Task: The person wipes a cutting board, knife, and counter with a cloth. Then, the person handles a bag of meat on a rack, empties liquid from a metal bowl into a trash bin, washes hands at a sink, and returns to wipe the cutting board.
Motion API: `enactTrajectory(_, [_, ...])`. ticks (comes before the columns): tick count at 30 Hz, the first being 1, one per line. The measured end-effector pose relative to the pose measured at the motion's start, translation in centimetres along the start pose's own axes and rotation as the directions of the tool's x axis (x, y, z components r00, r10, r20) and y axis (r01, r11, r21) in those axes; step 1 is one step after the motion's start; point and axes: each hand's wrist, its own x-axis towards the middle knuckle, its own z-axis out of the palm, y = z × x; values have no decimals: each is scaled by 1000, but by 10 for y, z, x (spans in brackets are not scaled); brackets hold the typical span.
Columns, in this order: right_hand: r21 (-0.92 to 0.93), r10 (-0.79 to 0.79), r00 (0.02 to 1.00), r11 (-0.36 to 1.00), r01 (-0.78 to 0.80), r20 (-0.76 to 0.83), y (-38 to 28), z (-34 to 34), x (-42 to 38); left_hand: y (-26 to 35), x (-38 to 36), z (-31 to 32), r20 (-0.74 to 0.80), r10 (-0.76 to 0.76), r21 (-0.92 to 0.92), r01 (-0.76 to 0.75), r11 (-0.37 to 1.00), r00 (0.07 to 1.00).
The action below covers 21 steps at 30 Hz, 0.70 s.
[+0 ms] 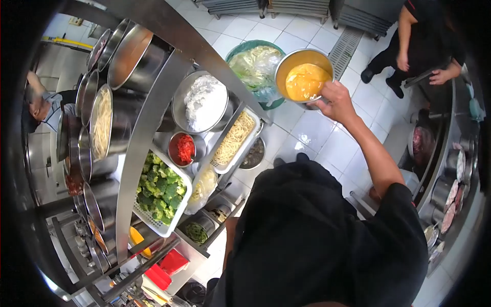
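Observation:
My right hand (335, 102) grips the rim of a round metal bowl (280, 77), thumb and fingers closed on its near right side. Inside lies a yellow-orange liquid that looks like beaten egg (307, 81). The bowl is held up over the tiled floor, tilted so its inside faces me. Just left of it, lower down, a green bin (236, 51) lined with clear plastic holds pale green scraps. Only a bit of my left forearm (230, 240) shows beside my dark clothing; the left hand itself is hidden.
On the left, metal shelving (146, 138) carries a white powder (204, 102), chopped red food (183, 149), a basket of broccoli (162, 189) and a tray of noodles (234, 138). Metal pots (128, 56) line its far side. A co-worker (424, 51) stands at the upper right; another person (48, 105) is far left.

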Motion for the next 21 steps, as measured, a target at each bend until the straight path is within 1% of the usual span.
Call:
enactTrajectory(2, [-24, 35, 999, 999, -36, -8, 5, 12, 10, -4, -8, -10, 88, -153, -207, 168, 964, 984])
enactTrajectory(5, [-28, -88, 991, 996, 85, -105, 11, 23, 34, -1, -9, -43, 70, -249, -393, 257, 883, 966])
enactTrajectory(6, [-25, 16, 996, 1000, -18, -87, 19, 34, 35, 2, -11, -57, 50, -278, -446, 271, 853, 959])
enactTrajectory(8, [-12, 221, 975, 975, -221, -32, 41, 68, 28, 11, -15, -82, -4, -320, -548, 266, 793, 948])
enactTrajectory(11, [15, 206, 978, 978, -207, 21, 64, 116, 30, 40, -20, -114, -122, -374, -698, 188, 691, 919])
enactTrajectory(12, [57, 146, 989, 987, -147, 25, 72, 125, 37, 54, -22, -121, -169, -401, -735, 156, 660, 901])
enactTrajectory(13, [100, 88, 996, 991, -90, 32, 75, 130, 45, 88, -35, -160, 16, -438, -761, 295, 578, 899])
enactTrajectory(14, [147, 32, 999, 988, -38, 41, 77, 135, 51, 123, -43, -188, 24, -537, -711, 392, 584, 843])
enactTrajectory(15, [128, 38, 997, 991, -46, 65, 82, 141, 59, 139, -47, -193, 8, -548, -763, 359, 537, 836])
enactTrajectory(16, [180, 54, 994, 981, -69, 91, 88, 148, 61, 156, -55, -194, -6, -562, -810, 326, 488, 827])
enactTrajectory(18, [270, 78, 989, 957, -110, 126, 105, 166, 67, 209, -68, -212, 126, -628, -826, 431, 362, 768])
enactTrajectory(19, [373, 99, 989, 918, -133, 108, 108, 173, 73, 229, -76, -219, 194, -655, -822, 485, 298, 731])
enactTrajectory(20, [469, 130, 987, 869, -157, 90, 108, 180, 79, 222, -85, -172, 72, -528, -873, 309, 376, 846])
enactTrajectory(21, [555, 168, 983, 812, -180, 74, 109, 185, 85, 236, -96, -160, 76, -510, -873, 305, 381, 857])
